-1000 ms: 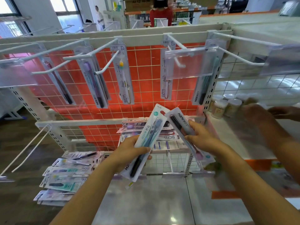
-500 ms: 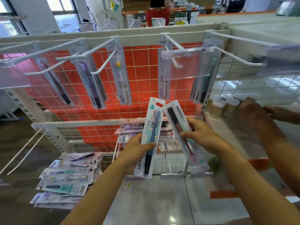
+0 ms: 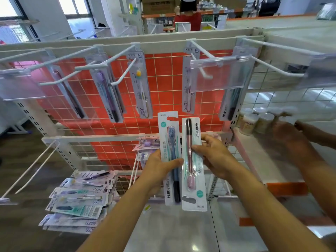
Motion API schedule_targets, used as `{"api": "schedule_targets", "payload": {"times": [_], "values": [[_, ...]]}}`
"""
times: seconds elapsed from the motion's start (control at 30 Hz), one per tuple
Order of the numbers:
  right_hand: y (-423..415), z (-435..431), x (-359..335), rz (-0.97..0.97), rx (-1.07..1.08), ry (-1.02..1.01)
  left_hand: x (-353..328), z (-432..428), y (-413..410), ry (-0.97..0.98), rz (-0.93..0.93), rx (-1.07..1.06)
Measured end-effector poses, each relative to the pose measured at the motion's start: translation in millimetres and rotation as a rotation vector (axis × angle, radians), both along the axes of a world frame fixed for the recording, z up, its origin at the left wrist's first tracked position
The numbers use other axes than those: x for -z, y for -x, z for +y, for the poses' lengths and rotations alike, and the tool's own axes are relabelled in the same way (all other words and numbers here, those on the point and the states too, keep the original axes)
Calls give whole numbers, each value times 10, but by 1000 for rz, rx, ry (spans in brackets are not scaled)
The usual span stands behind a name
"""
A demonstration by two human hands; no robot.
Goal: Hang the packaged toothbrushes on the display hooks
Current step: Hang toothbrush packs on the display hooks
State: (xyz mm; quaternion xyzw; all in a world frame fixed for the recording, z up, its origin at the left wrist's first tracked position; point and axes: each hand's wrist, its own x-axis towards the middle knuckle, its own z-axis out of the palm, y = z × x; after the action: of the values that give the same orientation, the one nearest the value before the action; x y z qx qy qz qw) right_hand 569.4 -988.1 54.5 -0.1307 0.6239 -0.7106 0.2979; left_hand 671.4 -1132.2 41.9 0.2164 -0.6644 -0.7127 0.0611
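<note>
**Two packs in hand, much of the rack obscured**

The fingers of the left hand (image 3: 160, 168) are hidden behind the blue toothbrush pack (image 3: 170, 142). Only the thumb is seen, laid across its front. The pack is gripped upright, hang-hole uppermost. The pink toothbrush pack (image 3: 190, 131) is pinched near its middle by the right hand (image 3: 216, 157), with the thumb on the front and the fingers curled round its right edge. It is held inverted, with the brush head low. The two packs stand side by side below the top rail (image 3: 163, 46), and neither is on a hook (image 3: 123, 72).

One hanging pack (image 3: 188, 88) is partly covered by a clear label holder (image 3: 216, 75), and the pack to its right is covered still more. Packs on a lower hook behind the hands are largely blocked. At the right edge another person's hand (image 3: 289, 131) is blurred, and its grip cannot be told. The jars (image 3: 254, 120) beside it are too smeared to be counted.

Two packs are held. Packs are hung at five places along the top rail, and how many are stacked at each cannot be told. One loose pile of packs (image 3: 81, 200) is seen at lower left.
</note>
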Motion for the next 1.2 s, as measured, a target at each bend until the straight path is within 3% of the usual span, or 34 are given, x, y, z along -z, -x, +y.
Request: {"api": "schedule_targets", "payload": {"times": [0.17, 0.37, 0.57, 0.77, 1.2], "values": [[-61, -89, 41, 55, 15, 1, 25, -20, -10, 3, 7, -43], [-98, -149, 50, 275, 33, -154, 19, -48, -47, 21, 12, -50], [-114, -147, 12, 398, 52, -161, 6, -157, -90, 107, -4, -31], [-189, -256, 13, 219, -46, -80, -10, -217, -158, 103, 42, -33], [-442, -561, 37, 211, -57, -62, -13, -487, -383, 108, 47, -39]]}}
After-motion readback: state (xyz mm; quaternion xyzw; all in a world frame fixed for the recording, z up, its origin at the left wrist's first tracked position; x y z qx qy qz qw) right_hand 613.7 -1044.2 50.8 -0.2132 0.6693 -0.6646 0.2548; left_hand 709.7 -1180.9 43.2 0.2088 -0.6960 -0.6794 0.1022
